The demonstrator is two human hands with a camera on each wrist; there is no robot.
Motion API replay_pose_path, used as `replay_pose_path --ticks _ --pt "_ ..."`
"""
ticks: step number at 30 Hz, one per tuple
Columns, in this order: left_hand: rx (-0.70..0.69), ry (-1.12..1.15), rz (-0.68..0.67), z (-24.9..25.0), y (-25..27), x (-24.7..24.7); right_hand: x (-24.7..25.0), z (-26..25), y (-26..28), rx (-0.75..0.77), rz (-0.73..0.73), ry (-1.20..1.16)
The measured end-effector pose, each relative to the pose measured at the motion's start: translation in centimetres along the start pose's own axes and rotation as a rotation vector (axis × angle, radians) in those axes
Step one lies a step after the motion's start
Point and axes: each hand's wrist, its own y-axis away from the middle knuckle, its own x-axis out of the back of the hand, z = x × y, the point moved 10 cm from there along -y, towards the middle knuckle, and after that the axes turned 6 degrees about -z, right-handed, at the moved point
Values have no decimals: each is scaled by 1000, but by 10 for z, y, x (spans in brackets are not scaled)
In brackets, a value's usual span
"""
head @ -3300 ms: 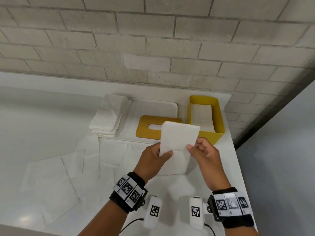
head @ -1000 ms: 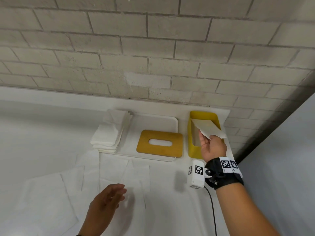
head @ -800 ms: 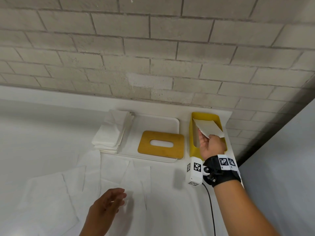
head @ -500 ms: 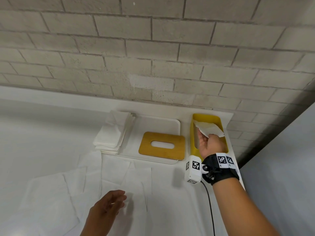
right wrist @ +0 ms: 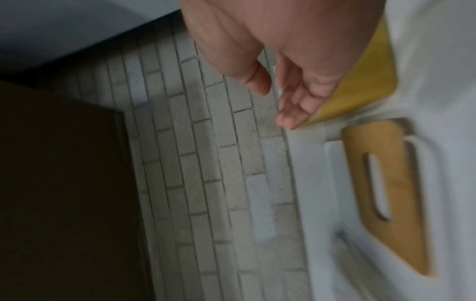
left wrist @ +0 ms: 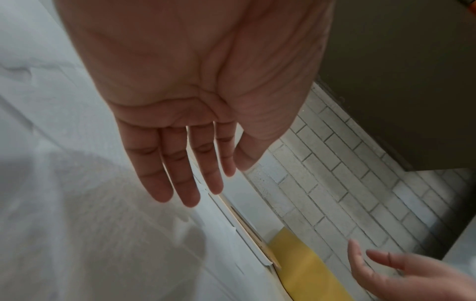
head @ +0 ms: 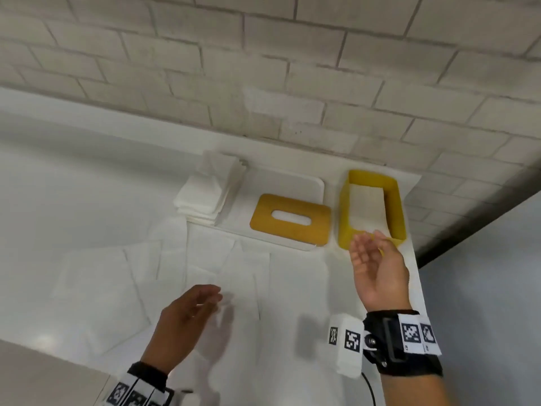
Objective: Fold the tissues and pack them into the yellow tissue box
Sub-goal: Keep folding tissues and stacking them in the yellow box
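The open yellow tissue box [head: 344, 212] stands at the back right of the white table, with folded white tissue [head: 369, 206] lying inside it. My right hand [head: 367, 256] hovers just in front of the box, palm turned left, fingers relaxed and empty; its fingertips [right wrist: 291, 120] show beside the box's yellow wall [right wrist: 360, 81]. My left hand [head: 199, 300] hangs over several flat unfolded tissues [head: 205, 259] in the middle of the table, fingers [left wrist: 180, 173] straight, holding nothing. The box's yellow slotted lid [head: 289, 219] lies on a white tray [head: 292, 183].
A stack of folded white tissues [head: 205, 191] sits at the tray's left end. A grey brick wall [head: 263, 68] rises right behind the tray and box. The table's right edge [head: 417, 273] runs close beside my right hand, with a drop beyond it.
My right hand let go of the folded tissue into the yellow box and drew back toward me, empty. The left hand has stayed over the flat tissues.
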Motion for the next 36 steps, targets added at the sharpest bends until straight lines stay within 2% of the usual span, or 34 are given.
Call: replay_pose_path --ticks 3,7,10,12,14,18,21,25,29,32,34,36 --pt "-28 14 0 -2 7 1 12 48 25 -117 -80 308" --pt "-36 42 8 -5 17 11 7 131 40 -293 -269 896" --pt "-20 61 27 -13 27 26 -8 169 41 -216 -374 1356" --pt "0 72 42 -20 33 39 -23 181 43 -111 -383 1553" --pt "23 83 51 -27 40 51 -32 190 45 -51 -365 1679" --pt "39 102 62 -37 47 76 -30 204 47 -65 -317 1803" --pt "30 103 62 -39 46 90 -35 202 49 -34 -312 1790" --pt "-45 104 71 -29 38 104 -49 183 57 51 -363 1445" --pt "-234 113 51 14 32 105 -93 168 98 -80 -606 1043" --pt "-357 40 -72 51 29 91 -125 158 124 -160 -746 952" --pt "-353 9 -187 60 24 78 -141 160 138 -225 -847 947" --pt "-314 124 -267 65 19 72 -155 164 148 -269 -941 964"
